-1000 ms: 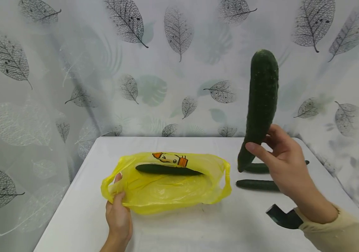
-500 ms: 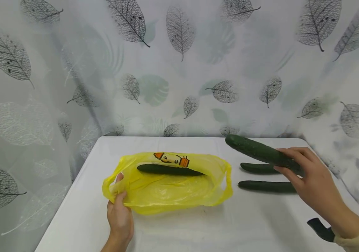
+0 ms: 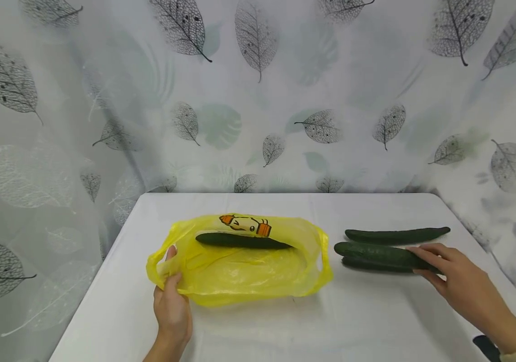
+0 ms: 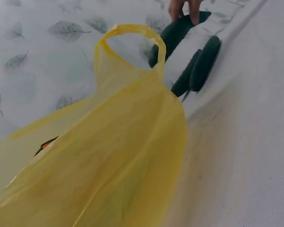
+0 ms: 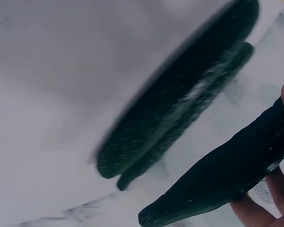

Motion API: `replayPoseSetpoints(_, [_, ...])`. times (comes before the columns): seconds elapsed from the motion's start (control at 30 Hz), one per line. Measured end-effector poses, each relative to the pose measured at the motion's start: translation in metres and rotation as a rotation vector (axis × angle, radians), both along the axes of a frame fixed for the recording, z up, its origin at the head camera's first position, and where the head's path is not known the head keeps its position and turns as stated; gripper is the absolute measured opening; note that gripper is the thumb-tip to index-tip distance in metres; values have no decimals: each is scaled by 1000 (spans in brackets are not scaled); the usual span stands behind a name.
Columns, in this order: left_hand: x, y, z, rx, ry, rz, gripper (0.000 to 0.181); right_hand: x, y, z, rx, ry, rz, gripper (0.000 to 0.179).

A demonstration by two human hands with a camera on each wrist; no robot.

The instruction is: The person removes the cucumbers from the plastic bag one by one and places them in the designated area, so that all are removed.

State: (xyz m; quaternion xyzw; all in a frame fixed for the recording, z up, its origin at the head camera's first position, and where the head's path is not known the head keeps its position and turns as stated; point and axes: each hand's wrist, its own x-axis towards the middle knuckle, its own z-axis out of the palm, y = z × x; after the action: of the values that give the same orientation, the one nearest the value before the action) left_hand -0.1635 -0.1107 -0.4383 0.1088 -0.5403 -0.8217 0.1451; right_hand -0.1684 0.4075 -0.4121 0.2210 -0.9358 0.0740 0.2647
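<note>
My left hand (image 3: 173, 309) grips the left handle side of a yellow plastic bag (image 3: 239, 279), holding its mouth spread. A dark green cucumber (image 3: 244, 241) lies inside, along the far wall. On the right, my right hand (image 3: 461, 281) pinches one end of a thick cucumber (image 3: 380, 254), thumb on the near side and fingers over the top. It hangs level, close over another cucumber (image 3: 357, 265), which it mostly covers in the head view. Beyond them lies a slimmer cucumber (image 3: 398, 236). In the right wrist view the held cucumber (image 5: 217, 175) slants under the fingers.
The white table (image 3: 258, 337) carries everything. A leaf-printed curtain (image 3: 258, 100) hangs behind it and along both sides. At the bag's right end stands its other handle loop (image 3: 323, 256). A dark band (image 3: 486, 347) shows at the right sleeve.
My right hand has moved down and right, turning the cucumber from upright to level and bringing it low over the table. My left hand stays on the bag.
</note>
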Motion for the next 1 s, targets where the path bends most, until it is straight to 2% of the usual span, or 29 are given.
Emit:
replayPoseSetpoints(0.2, [0, 1, 1, -5, 2, -4, 58, -3, 24, -23, 46, 9, 59, 72])
replayPoseSetpoints(0.43, [2, 1, 1, -27, -9, -42, 58, -1, 44, -44, 108, -88, 80, 75])
replayPoseSetpoints(0.47, [2, 1, 1, -28, -8, -42, 58, -1, 46, -46, 107, -100, 82, 73])
replayPoseSetpoints(0.57, [1, 1, 2, -31, -8, -44, 58, -1, 49, -50, 117, -128, 73, 46])
replayPoseSetpoints(0.6, [1, 1, 2, -31, -8, -45, 58, -2, 49, -51, 121, -136, 64, 44])
replayPoseSetpoints(0.7, [1, 1, 3, -30, -14, -43, 58, -6, 49, -52, 128, -148, 52, 64])
replayPoseSetpoints(0.73, [1, 0, 3, -30, -17, -43, 58, -7, 49, -53, 124, -147, 56, 66])
replayPoseSetpoints(0.9, [1, 0, 3, -31, -36, -42, 58, -12, 53, -59, 96, -107, 93, 59])
replayPoseSetpoints(1.0, [0, 0, 3, -31, -39, -41, 58, -11, 52, -62, 92, -94, 82, 58])
